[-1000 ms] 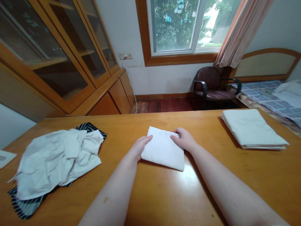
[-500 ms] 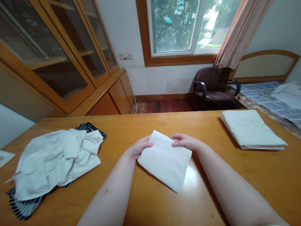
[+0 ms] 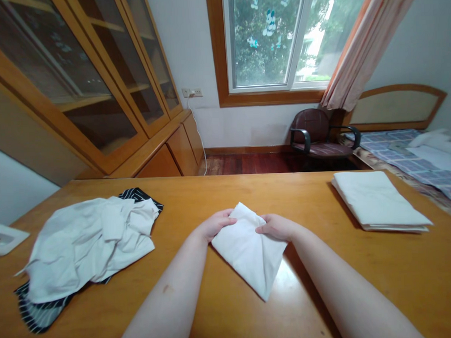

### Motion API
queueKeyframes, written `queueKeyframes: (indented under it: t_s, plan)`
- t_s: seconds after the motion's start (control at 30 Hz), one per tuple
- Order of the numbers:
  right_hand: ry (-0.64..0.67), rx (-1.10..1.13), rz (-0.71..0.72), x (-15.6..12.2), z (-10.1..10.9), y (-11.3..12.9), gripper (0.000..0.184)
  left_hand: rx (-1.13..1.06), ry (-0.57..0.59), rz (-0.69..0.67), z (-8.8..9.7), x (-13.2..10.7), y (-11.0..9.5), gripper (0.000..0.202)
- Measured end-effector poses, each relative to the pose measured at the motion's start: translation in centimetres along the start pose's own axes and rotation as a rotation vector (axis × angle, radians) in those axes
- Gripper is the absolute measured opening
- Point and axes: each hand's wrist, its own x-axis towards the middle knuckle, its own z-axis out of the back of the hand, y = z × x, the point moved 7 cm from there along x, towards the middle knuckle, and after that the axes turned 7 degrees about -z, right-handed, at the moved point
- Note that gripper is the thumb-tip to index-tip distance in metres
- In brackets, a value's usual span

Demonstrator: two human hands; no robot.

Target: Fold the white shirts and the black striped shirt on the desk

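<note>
A small folded white cloth (image 3: 250, 252) hangs above the wooden table (image 3: 226, 193), held between both hands near the table's middle. My left hand (image 3: 214, 224) pinches its upper left edge. My right hand (image 3: 275, 227) pinches its upper right edge, fingers closed on the fabric. The cloth droops to a point below the hands, and its lower corner is close to the tabletop.
A crumpled pile of white clothes (image 3: 87, 243) lies over a striped dark garment (image 3: 38, 313) at the left. A stack of folded white cloth (image 3: 378, 205) sits at the right. A white object (image 3: 4, 238) rests at the far left edge. Behind stand a chair (image 3: 318, 136), cabinets and a bed.
The cloth lay flat on the table a second ago; both hands have gripped its far edge and lifted it, so it now hangs in a point. The hands moved closer together.
</note>
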Motion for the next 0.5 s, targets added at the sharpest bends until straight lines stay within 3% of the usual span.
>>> queueKeyframes:
  t_s: [0.13,0.23,0.33,0.5]
  plan:
    - [-0.082,-0.007,0.032,-1.1,1.1,0.3,0.025,-0.030,-0.035,-0.044,-0.1,0.2,-0.1,0.044]
    - [-0.089,0.047,-0.008,-2.7,4.0,-0.4,0.024,-0.054,-0.123,-0.022,0.4,0.3,0.1,0.039]
    - [-0.133,0.196,-0.061,-5.2,8.6,-1.9,0.028,-0.039,-0.164,0.056,0.7,0.3,0.7,0.039]
    - [-0.446,0.480,-0.111,-10.9,18.0,-5.3,0.021,-0.022,-0.191,0.085,1.0,0.4,0.9,0.038]
